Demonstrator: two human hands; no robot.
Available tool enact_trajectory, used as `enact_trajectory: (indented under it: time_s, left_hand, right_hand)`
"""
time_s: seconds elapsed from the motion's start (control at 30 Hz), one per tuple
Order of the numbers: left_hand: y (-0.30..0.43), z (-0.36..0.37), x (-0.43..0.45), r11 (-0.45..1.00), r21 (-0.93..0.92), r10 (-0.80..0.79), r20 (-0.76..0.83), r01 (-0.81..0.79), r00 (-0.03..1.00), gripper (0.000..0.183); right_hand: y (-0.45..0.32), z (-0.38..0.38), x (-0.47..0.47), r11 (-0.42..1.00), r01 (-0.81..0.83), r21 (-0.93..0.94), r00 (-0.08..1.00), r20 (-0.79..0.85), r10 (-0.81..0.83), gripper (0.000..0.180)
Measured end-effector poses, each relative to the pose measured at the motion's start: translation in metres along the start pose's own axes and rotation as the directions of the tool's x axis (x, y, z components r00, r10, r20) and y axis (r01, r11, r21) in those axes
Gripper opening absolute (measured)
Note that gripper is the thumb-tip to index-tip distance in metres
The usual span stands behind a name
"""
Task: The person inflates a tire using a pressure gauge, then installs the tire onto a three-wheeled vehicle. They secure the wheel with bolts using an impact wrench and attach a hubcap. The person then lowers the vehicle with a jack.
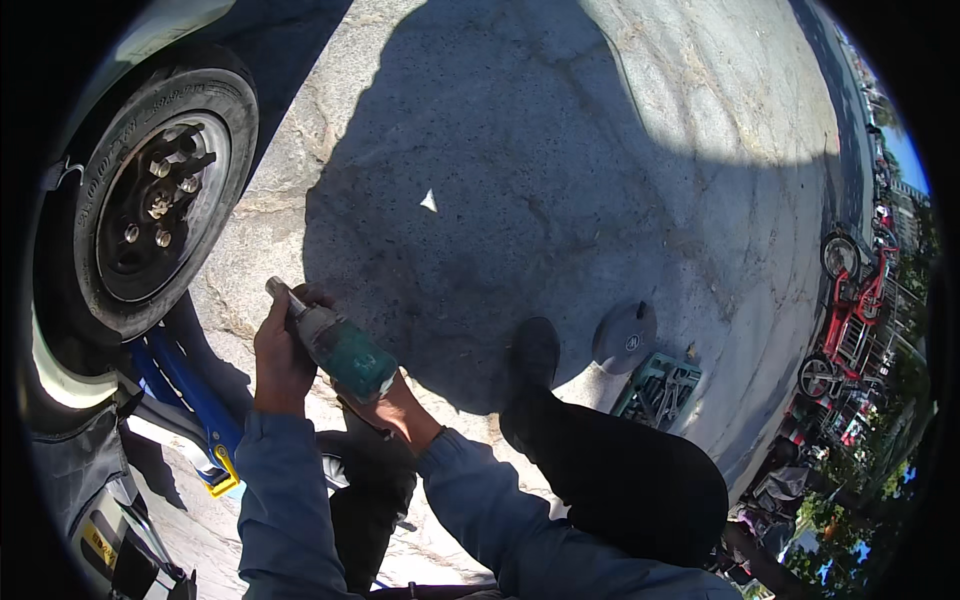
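Observation:
A teal, transparent-bodied cylindrical tool (349, 356) with a metal nose, perhaps a cordless impact wrench, is held between both hands. My left hand (283, 352) grips the neck near the metal tip, fingers wrapped around it. At the rounded end, my right hand (386, 409) supports the body from below. Left of the hands stands a car wheel (161, 199) with a black rim and shiny lug nuts at its hub. A blue floor jack (199, 409) with a yellow end piece lies below the wheel, its far end hidden under the car.
A round grey wheel cover (624, 337) lies on the stone pavement beside my foot. Next to it is a green tool case (658, 391) holding metal tools. A small white scrap (428, 201) lies ahead. Red bicycles (847, 322) stand at the far right.

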State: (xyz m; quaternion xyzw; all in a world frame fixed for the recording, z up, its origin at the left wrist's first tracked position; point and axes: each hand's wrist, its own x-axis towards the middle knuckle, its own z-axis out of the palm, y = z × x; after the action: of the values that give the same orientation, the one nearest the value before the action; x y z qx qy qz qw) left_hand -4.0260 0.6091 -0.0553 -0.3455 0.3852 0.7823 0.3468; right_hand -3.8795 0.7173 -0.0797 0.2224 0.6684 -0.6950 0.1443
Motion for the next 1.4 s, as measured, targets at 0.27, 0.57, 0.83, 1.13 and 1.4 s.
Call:
enact_trajectory:
  time_s: [0.27, 0.57, 0.83, 1.13, 1.4]
  left_hand:
    - [-0.024, 0.039, -0.124, 0.934, 0.228, -0.207, -0.281, 0.275, 0.937, 0.040]
    - [0.001, 0.135, -0.226, 0.951, 0.033, -0.294, -0.209, 0.307, 0.933, 0.038]
    - [-0.020, 0.234, -0.207, 0.929, 0.256, -0.236, -0.141, 0.266, 0.961, 0.035]
    - [-0.153, 0.165, -0.119, 0.797, 0.558, -0.011, -0.370, 0.232, 0.929, 0.033]
    - [-0.255, 0.073, -0.061, 0.418, 0.873, 0.322, -0.402, 0.253, 0.857, 0.041]
  right_hand:
    - [-0.101, -0.031, -0.123, 0.948, -0.172, -0.268, 0.982, -0.129, 0.141, 0.084]
    - [-0.223, -0.070, -0.176, 0.955, -0.287, -0.079, 0.958, -0.044, 0.284, 0.095]
    - [-0.226, -0.151, -0.200, 0.958, -0.096, -0.271, 0.995, -0.067, 0.081, 0.077]
    - [0.013, -0.391, -0.156, 0.755, -0.588, -0.291, 0.723, -0.607, 0.329, 0.063]
    - [0.089, -0.463, -0.092, 0.524, -0.613, -0.591, 0.775, -0.578, 0.254, 0.076]
